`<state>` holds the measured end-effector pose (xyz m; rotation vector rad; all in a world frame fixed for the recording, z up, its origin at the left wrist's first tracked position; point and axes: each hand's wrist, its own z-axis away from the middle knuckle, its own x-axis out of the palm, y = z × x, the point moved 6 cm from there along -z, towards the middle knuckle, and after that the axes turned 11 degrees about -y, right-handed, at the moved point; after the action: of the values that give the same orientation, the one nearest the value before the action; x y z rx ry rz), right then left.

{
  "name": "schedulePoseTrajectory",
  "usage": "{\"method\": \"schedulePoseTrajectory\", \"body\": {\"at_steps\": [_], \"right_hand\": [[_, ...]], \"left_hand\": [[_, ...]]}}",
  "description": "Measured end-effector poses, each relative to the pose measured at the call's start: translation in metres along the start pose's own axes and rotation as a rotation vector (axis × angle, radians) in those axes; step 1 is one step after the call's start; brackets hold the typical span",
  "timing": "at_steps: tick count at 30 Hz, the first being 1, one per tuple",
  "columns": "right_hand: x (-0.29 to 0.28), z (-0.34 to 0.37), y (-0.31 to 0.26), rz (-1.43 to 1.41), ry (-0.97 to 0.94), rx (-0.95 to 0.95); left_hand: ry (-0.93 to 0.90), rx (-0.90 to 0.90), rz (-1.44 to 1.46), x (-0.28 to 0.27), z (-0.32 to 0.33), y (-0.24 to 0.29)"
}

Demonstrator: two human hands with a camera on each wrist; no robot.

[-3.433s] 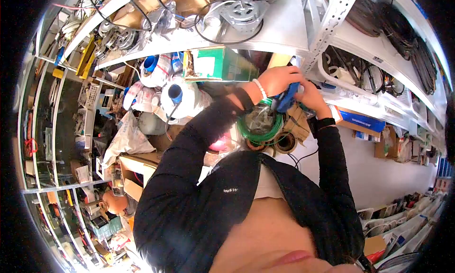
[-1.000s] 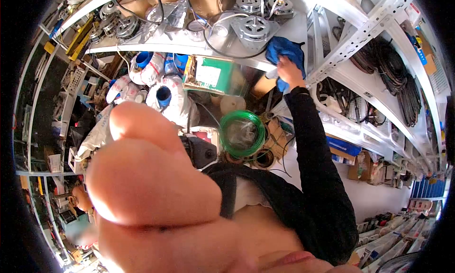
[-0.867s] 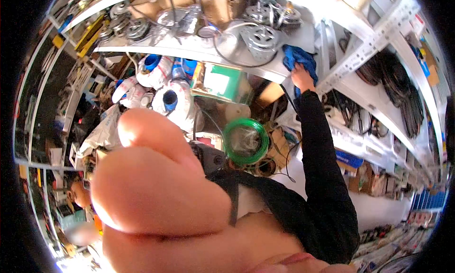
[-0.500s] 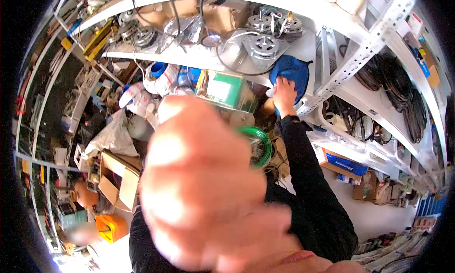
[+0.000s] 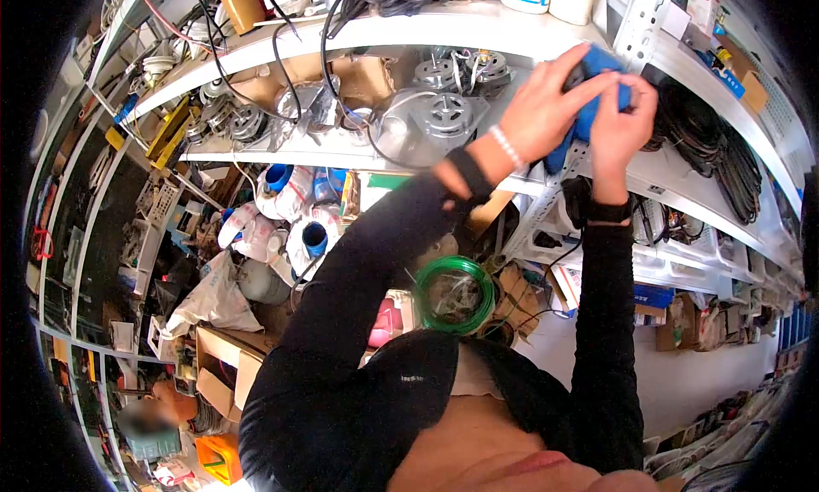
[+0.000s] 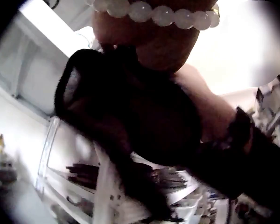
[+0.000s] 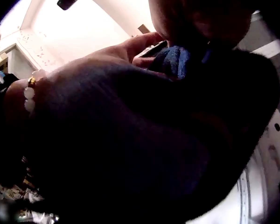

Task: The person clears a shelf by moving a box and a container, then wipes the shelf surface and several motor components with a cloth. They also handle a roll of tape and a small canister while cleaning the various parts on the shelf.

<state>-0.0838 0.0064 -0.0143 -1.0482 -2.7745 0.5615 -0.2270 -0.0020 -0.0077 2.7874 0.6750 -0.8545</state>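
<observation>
Both hands are together at the upper right of the head view, on a blue cloth (image 5: 595,87). My left hand (image 5: 546,108), with a white bead bracelet (image 5: 507,148) at the wrist, grips the cloth from the left. From the other side my right hand (image 5: 621,133) pinches it, fingers bent and close to the left fingertips. Part of the cloth hangs below the left hand in front of the shelf post. In the right wrist view the cloth (image 7: 177,60) spreads dark across most of the picture. The left wrist view shows it (image 6: 158,116) as a dark shape.
A perforated white shelf post (image 5: 644,31) stands right behind the hands. Metal motors (image 5: 448,112) sit on the shelf (image 5: 341,155) to the left, with loose black cables hanging down. Below lie a green wire coil (image 5: 488,300) and wrapped white bundles (image 5: 286,197). Black cable coils (image 5: 695,129) fill the right shelf.
The left hand has gone from close before the head camera to the cloth, where the right hand holds on. The cloth is now higher and further right in view; the view has shifted.
</observation>
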Motion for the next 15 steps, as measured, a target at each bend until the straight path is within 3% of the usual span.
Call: {"method": "schedulePoseTrajectory", "body": {"at_steps": [1, 2, 4, 5, 8, 12, 15], "right_hand": [[-0.004, -0.007, -0.002, -0.096, 0.029, 0.168], [0.000, -0.012, 0.012, -0.219, 0.021, 0.049], [0.011, -0.019, 0.000, 0.217, -0.112, -0.113], [0.026, -0.015, 0.012, 0.228, -0.174, -0.139], [0.057, 0.002, 0.011, 0.409, -0.190, -0.103], [0.117, 0.023, -0.007, 0.402, -0.190, -0.114], [0.168, 0.033, -0.037, 0.380, -0.292, -0.106]], "left_hand": [[0.083, 0.064, -0.012, -0.002, -0.016, 0.001], [0.120, 0.112, -0.142, -0.002, -0.028, -0.001], [0.031, 0.103, -0.216, 0.006, -0.047, -0.019], [-0.019, 0.120, -0.381, 0.011, -0.048, -0.024], [-0.110, 0.134, -0.387, 0.004, -0.035, -0.041], [-0.151, 0.095, -0.424, -0.027, -0.002, -0.074], [-0.154, 0.030, -0.470, -0.059, 0.031, -0.106]]}}
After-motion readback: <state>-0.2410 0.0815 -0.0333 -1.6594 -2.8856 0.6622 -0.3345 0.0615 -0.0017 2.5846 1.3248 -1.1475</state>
